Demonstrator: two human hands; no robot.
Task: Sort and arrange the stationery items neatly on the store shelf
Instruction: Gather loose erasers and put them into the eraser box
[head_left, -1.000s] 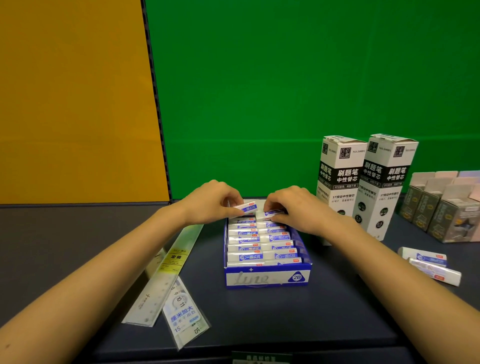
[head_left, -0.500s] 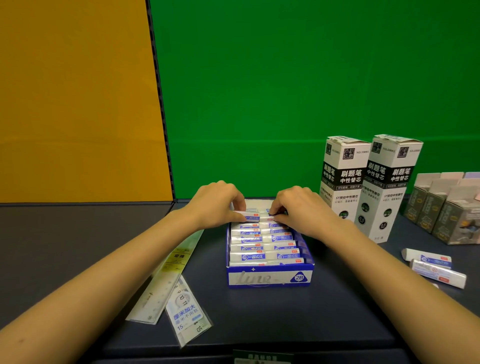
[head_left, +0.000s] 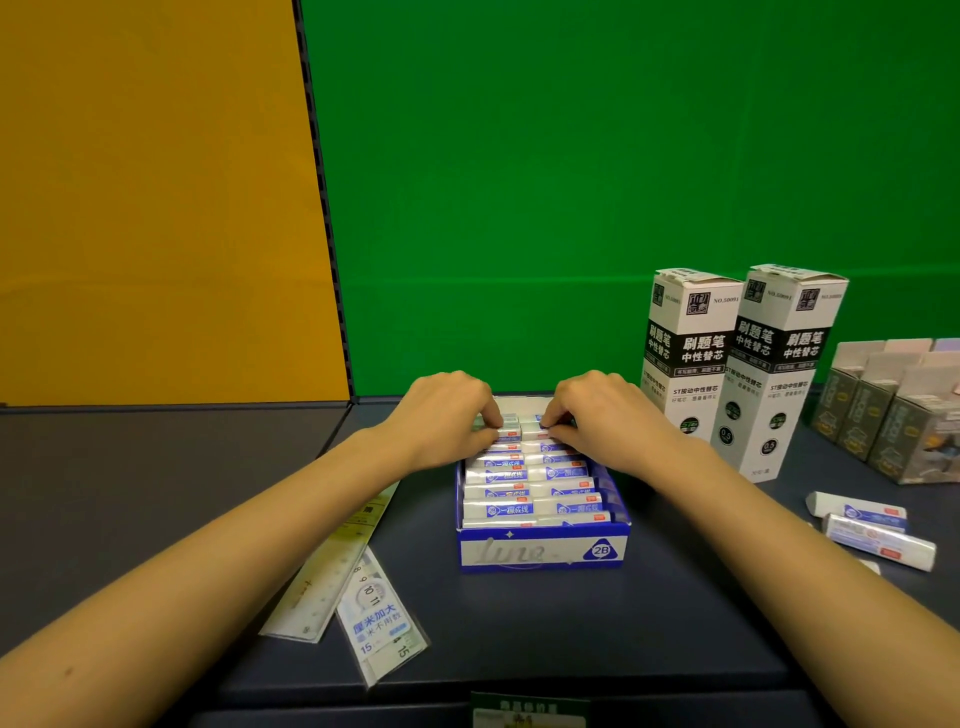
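Behind the dark, matte shelf (head_left: 571, 623) rises a flat green back panel, meeting a mustard-yellow panel at a black perforated upright on the left. At the shelf's centre sits a blue-and-white cardboard display box (head_left: 543, 551), open-topped, marked "2B" on its front wall and packed with two columns of glossy, wrapped rectangular erasers (head_left: 524, 491) lying flat. Both hands work at the far end of the box: the left hand (head_left: 441, 415) has its fingertips pinched on an eraser at the back of the left column, and the right hand (head_left: 597, 413) has its fingers curled down onto the back eraser of the right column, though whether it actually grips it I cannot tell. The two hands nearly meet over the middle. Left of the box, under the left forearm, two clear plastic rulers (head_left: 332, 582) lie at an angle, the nearer one reaching close to the shelf's front edge. Open dark surface lies in front of the box and to the far left. On the right, two tall white-and-black refill cartons (head_left: 737, 364) stand upright side by side, just beside the right wrist; further right stand small grey boxes (head_left: 883, 415), and two loose erasers (head_left: 872, 530) lie on the shelf beyond the right forearm.
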